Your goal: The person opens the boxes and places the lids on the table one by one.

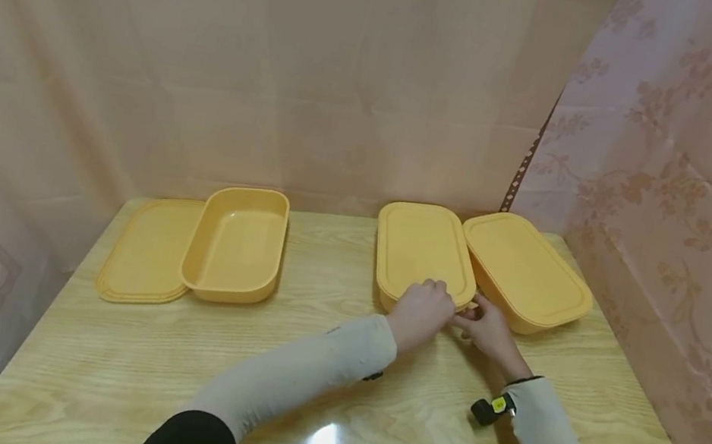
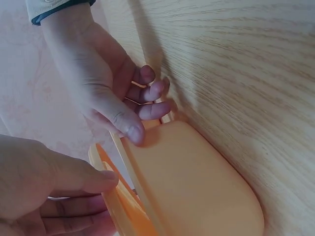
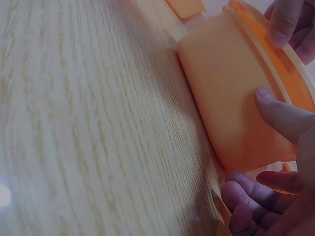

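Observation:
My left hand (image 1: 423,315) pinches the near edge of a yellow lid (image 1: 426,248), thumb on top of the rim in the left wrist view. That lid is on a yellow food container (image 2: 197,182), and a gap shows between the two along the near edge. At the container's near right corner is my right hand (image 1: 492,336). Its thumb (image 3: 275,110) presses the front wall just under the rim, and its other fingers (image 3: 251,196) curl around the side. The container's inside is hidden.
Close on the right stands a second lidded yellow container (image 1: 528,271), set at an angle. To the left, an uncovered yellow container (image 1: 235,242) overlaps a loose lid (image 1: 147,252) on the wooden table (image 1: 322,263). Cloth curtains (image 1: 322,79) hang behind and beside the table.

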A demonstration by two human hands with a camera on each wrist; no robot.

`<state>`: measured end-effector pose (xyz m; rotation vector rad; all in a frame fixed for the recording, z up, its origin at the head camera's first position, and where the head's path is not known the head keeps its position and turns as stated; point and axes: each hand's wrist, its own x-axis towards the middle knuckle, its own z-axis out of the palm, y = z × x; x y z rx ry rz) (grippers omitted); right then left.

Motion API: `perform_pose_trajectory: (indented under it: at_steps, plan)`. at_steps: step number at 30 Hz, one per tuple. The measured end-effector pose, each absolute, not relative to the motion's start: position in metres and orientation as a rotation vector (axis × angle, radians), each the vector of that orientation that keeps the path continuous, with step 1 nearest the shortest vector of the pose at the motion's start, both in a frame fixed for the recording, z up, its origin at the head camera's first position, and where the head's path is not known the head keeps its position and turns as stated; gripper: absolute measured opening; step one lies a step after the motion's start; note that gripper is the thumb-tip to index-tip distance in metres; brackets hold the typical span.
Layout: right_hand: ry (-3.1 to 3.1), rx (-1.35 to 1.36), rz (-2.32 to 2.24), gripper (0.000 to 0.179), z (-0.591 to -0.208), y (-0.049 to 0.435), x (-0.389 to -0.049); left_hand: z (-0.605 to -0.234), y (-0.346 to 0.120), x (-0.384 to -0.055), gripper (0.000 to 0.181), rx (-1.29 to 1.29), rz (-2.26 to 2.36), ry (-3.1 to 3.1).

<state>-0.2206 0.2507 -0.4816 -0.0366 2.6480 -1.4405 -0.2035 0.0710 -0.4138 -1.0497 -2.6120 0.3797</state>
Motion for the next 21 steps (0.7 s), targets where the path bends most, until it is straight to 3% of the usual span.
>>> perform_pose_trajectory:
  at_steps: [9, 16, 21]
  plan:
    - [2.596, 0.049, -1.452, 0.069, -0.4817, 0.2533, -0.2192, -0.4135, 0.0699, -0.2053, 0.014, -1.011, 0.347, -2.601]
    - [2.539, 0.046, -1.506, 0.088, -0.4818, 0.2558, -0.2174, -0.4139, 0.0647, -0.2056, 0.030, -0.949, 0.285, -2.585]
    - [2.492, 0.008, -1.552, 0.090, -0.4779, 0.2551, -0.2145, -0.4116, 0.0616, -0.2038, 0.016, -0.912, 0.266, -2.569]
